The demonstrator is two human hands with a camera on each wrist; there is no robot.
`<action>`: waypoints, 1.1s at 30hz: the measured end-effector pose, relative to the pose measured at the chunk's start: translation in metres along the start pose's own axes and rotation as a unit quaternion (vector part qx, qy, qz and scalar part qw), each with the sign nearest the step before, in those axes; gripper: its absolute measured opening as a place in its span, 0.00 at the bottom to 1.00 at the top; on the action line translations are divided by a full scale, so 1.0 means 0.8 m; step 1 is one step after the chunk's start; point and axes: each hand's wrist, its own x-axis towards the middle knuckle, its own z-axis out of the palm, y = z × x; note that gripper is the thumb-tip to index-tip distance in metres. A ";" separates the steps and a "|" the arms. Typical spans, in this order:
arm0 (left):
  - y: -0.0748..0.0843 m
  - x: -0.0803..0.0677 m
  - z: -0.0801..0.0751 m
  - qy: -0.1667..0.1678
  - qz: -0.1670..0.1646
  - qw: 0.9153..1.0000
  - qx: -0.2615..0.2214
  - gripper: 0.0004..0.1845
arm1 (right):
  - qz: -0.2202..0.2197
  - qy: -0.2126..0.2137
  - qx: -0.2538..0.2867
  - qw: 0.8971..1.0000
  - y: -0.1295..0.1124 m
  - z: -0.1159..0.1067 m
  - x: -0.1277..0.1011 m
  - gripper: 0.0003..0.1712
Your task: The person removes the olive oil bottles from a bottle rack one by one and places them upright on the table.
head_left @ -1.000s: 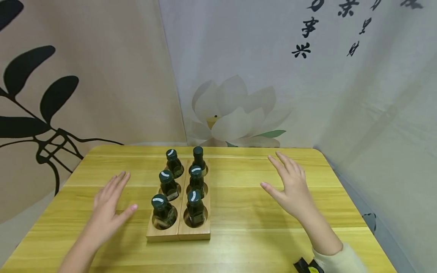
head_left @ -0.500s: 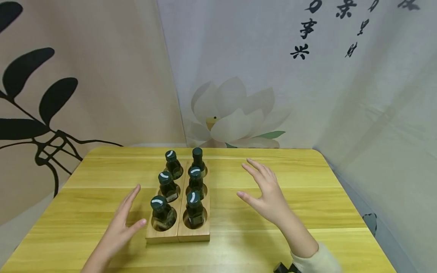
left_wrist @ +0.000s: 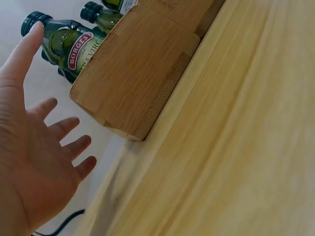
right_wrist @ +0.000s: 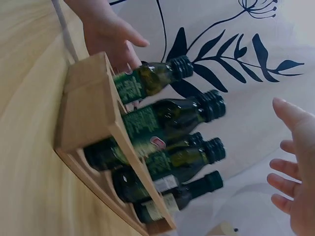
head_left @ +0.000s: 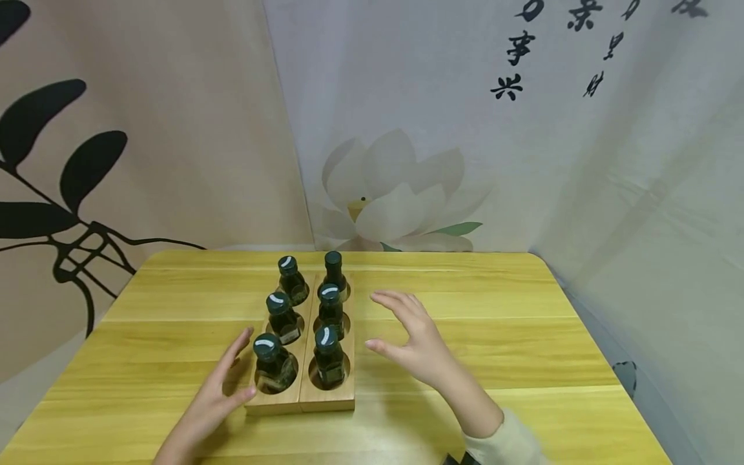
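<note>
1. 6 dark green bottles (head_left: 329,358) stand sunk in 2 wooden blocks (head_left: 328,400) on the worktop (head_left: 523,336) in the head view, 3 to each block, the blocks side by side. The left hand (head_left: 214,395) is wide, its thumb tip at the blocks' near left edge; whether they touch cannot be told. The right hand (head_left: 415,339), also wide, with fingers bent, hovers right of the blocks.
2. In the left wrist view, the left hand's fingers are spread; its thumb crosses in front of a bottle's cap (left_wrist: 29,20). A red label (left_wrist: 80,50) reads BORGES.
3. In the right wrist view, the right hand is apart from the bottles, thumb and fingers parted. Beyond the blocks shows the left hand, before a leaf-printed backdrop (right_wrist: 248,118).
</note>
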 end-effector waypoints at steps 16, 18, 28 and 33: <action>-0.024 -0.008 0.005 -0.049 -0.076 0.995 -0.050 0.54 | 0.035 -0.052 0.052 0.997 0.001 0.057 0.008 0.37; -0.024 -0.008 0.007 -0.051 -0.089 0.993 -0.051 0.54 | 0.034 -0.057 0.058 0.996 0.001 0.063 0.008 0.36; -0.022 -0.010 0.010 -0.048 -0.132 0.990 -0.030 0.56 | 0.026 -0.062 0.087 0.994 0.001 0.084 0.011 0.31; -0.019 -0.010 0.010 -0.046 -0.145 0.988 -0.030 0.55 | 0.033 -0.044 0.102 0.993 0.001 0.091 0.012 0.27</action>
